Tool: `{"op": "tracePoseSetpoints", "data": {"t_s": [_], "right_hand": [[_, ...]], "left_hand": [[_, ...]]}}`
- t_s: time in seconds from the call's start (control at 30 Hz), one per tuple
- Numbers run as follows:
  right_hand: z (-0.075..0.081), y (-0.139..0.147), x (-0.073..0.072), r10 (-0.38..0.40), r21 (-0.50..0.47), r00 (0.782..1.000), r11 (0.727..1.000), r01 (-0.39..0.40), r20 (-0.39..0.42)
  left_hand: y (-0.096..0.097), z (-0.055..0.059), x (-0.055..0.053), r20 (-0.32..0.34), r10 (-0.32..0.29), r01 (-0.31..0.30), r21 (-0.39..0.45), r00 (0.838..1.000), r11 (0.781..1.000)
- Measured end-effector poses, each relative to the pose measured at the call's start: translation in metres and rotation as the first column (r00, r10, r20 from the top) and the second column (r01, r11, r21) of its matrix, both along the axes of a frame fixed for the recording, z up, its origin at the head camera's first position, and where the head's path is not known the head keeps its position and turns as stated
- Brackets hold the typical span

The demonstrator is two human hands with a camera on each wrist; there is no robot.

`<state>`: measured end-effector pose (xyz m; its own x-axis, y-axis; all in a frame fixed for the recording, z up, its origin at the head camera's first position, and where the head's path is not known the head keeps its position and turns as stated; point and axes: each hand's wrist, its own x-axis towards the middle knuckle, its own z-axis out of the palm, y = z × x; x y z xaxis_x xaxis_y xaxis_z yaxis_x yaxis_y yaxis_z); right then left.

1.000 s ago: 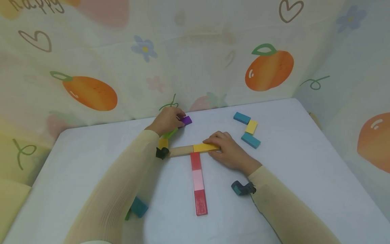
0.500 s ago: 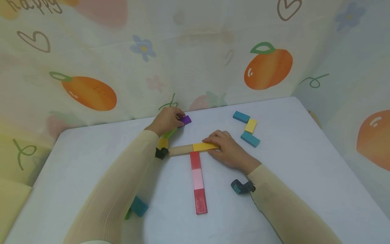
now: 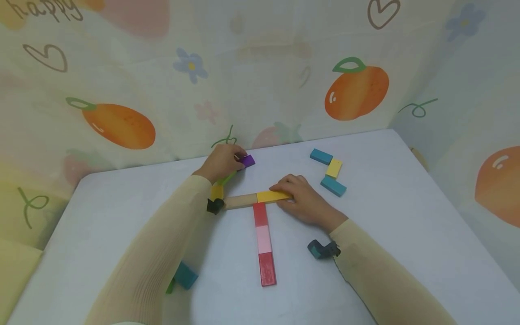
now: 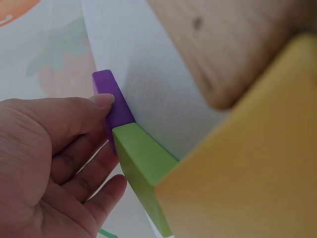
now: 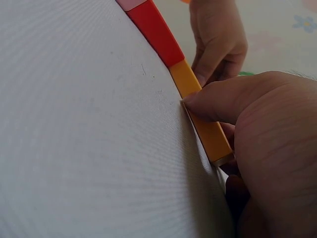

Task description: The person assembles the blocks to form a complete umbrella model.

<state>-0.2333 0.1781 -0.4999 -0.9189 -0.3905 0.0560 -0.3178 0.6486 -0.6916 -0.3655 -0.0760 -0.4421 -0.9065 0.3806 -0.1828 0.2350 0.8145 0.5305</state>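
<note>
Fruit-print backdrop (image 3: 268, 99), white table (image 3: 390, 198), colored blocks (image 3: 264, 239)

The bench (image 3: 386, 203) is wearing a white, matt, cloth-like surface, a fine weave showing up close. Near its far edge, a purple block (image 4: 121, 113) is presenting a smooth, low-sheen face, and the green block (image 4: 143, 153) touching it is looking smooth and matt. Well inside the bench's side edges, an unpainted block (image 4: 228, 49) is baring wood grain and a dark knot; an orange block (image 5: 212, 139) is looking smoothly coated, bare wood showing at its end. The red block (image 3: 267, 269) lying farthest from the far edge is catching a soft gloss. Behind that edge, a printed backdrop (image 3: 260, 90) is hanging as lightly creased, matt cloth. The left sleeve (image 3: 150, 271) is showing fine knitted ribs.
</note>
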Motion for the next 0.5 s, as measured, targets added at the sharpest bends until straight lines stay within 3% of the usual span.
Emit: {"op": "tracePoseSetpoints", "data": {"t_s": [0.23, 0.5], "right_hand": [[0.0003, 0.0009, -0.0004, 0.002, 0.000, 1.000, 1.000, -0.002, 0.005], [-0.0024, 0.0011, -0.0017, 0.010, -0.004, 1.000, 1.000, -0.010, -0.009]], "left_hand": [[0.0001, -0.0023, -0.0006, 0.004, 0.009, -0.009, 0.013, 1.000, 1.000], [-0.0055, 0.0035, 0.0011, 0.001, 0.018, -0.018, 0.017, 1.000, 1.000]]}}
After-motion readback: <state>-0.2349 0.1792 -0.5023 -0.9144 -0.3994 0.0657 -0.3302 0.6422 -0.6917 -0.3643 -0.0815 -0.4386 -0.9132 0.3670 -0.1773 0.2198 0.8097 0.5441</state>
